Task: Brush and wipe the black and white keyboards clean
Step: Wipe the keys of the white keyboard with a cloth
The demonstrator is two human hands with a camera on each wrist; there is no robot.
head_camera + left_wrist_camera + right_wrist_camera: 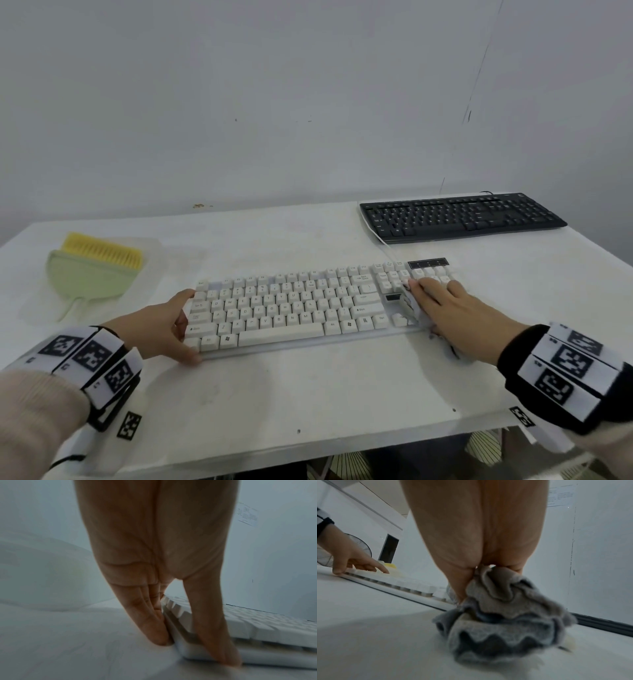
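Head view: we braced the white keyboard (291, 308), which lay at the table's (308, 394) near middle, with our left hand (164, 325), thumb and fingers clamped round its left end; our right hand (455, 308) lay with straight fingers over the number pad, pressing the cloth (416, 310) beneath it.
Head view, elsewhere: the black keyboard (462, 217) sat at the far right by the wall; the brush (99, 267) lay idle at far left.
Left wrist view: fingers (150, 622) pressed the keyboard's end, thumb (216, 635) on its front edge.
Right wrist view: the grey cloth (505, 615) bunched under our palm (479, 527), spilling onto the table.
Risk: pressing hard might drag the keyboard or snag a keycap; loose folds could miss the gaps.
Hidden: our right fingertips and the keys beneath the cloth; any dust was too fine to make out.
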